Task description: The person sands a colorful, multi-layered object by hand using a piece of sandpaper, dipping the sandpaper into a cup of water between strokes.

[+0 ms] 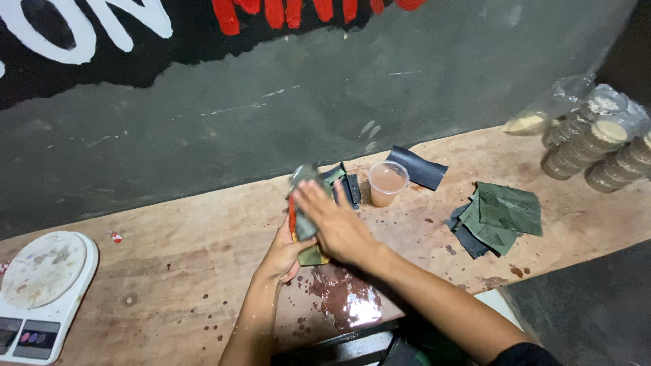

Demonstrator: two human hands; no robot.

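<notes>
Both hands clamped on one sanding block.
Left hand grips the block underneath, right hand presses flat on top; plastic cup holds pinkish liquid.

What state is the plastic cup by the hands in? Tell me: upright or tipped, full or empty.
Upright and partly filled. The plastic cup stands on its base on the wooden bench, open mouth up, with cloudy pinkish liquid reaching most of the way up.

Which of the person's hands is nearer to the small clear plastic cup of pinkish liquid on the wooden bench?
The right hand. It lies flat on a grey-green sheet, just left of and below the small clear plastic cup. The left hand is lower and farther left, gripping the red-edged piece under that sheet.
</notes>
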